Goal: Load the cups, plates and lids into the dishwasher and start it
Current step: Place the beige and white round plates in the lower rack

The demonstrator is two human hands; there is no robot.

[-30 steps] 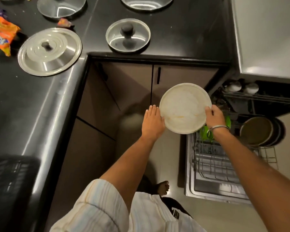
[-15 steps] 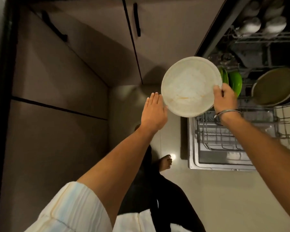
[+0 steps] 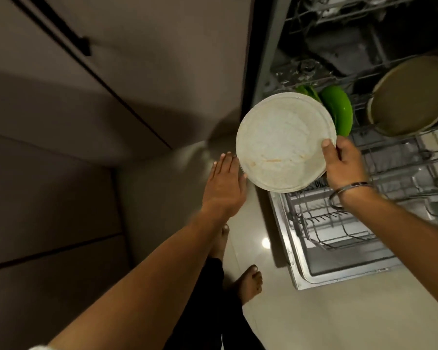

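The right hand [image 3: 344, 164] is pinching a white plate [image 3: 283, 142] above the lower rack [image 3: 364, 223], which is holding green bowls [image 3: 339, 109] and a brown plate [image 3: 412, 97]. The left hand [image 3: 224, 183], fingers straight, is touching its rim.

The plate [image 3: 283, 140] I hold is off-white, speckled, with a faint orange smear low on its face. Behind the plate sit two bright green dishes [image 3: 339, 111] — beyond them, a dull olive-brown plate [image 3: 412, 97] in the grey wire rack [image 3: 399, 162].
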